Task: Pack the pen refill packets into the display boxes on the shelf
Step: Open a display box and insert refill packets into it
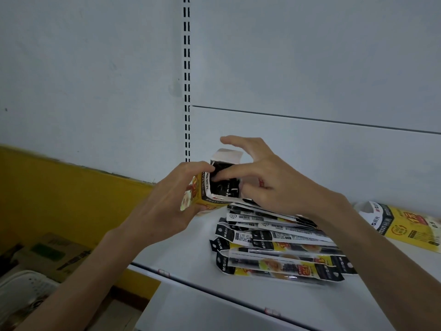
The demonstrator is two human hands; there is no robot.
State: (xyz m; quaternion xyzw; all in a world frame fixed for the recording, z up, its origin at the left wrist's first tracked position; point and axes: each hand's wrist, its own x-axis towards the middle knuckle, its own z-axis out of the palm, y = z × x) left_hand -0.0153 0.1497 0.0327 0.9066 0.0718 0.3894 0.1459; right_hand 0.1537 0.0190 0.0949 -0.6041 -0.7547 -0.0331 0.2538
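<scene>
Fingers (194, 166) of left hand (164, 206) clamped round display box (200, 199), right hand (267, 185) fingers apart, forefinger touching packets (225, 187) inside

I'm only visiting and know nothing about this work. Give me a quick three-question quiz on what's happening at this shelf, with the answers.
1. True or false: the left hand grips the display box.
2. Where do the fingers of the right hand reach? A) to the box's open top B) to the floor C) into a pocket
3. Fill in: loose refill packets lie piled on the white ____.
Key: 1 true; 2 A; 3 shelf.
</scene>
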